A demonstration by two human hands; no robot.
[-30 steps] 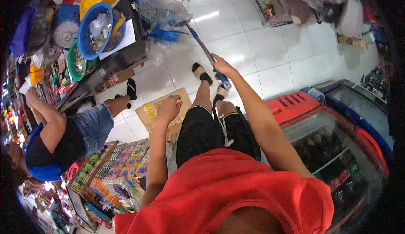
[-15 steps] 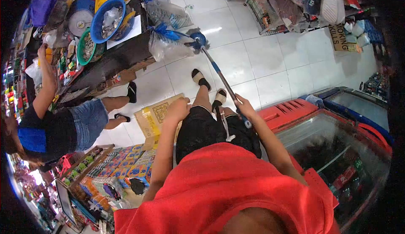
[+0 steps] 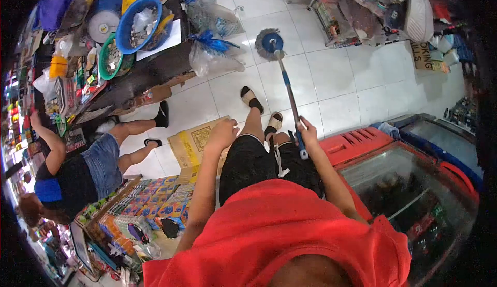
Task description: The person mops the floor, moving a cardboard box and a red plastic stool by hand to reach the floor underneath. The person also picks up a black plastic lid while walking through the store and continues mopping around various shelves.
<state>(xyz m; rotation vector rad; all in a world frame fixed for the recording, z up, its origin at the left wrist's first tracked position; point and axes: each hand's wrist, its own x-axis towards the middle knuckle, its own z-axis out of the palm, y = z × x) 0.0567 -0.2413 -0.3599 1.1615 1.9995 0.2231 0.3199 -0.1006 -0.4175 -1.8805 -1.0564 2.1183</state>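
My right hand [image 3: 307, 133] is wrapped around the grey and blue handle of a mop [image 3: 291, 95], near its lower end by my thigh. The mop's round blue head with grey strands [image 3: 269, 44] rests on the white tiles ahead of my feet. My left hand [image 3: 222, 134] hangs by my left thigh with nothing visible in it, its fingers loosely bent and slightly apart. Below it, a flattened cardboard box [image 3: 181, 147] lies on the floor. A clear plastic bag tied with blue [image 3: 212, 56] stands left of the mop head.
A dark counter [image 3: 150, 77] at left carries a blue basin [image 3: 124, 31] and a green basin [image 3: 102, 64]. Another person [image 3: 77, 168] stands beside it. To my right are a red glass-topped freezer [image 3: 352, 142] and a blue one [image 3: 440, 131]. Stacked packs [image 3: 160, 199] sit at lower left.
The mop head has moved right, away from the plastic bag, and its handle is steeper. The other person's arm has lowered toward the shelves. My left hand has barely moved.
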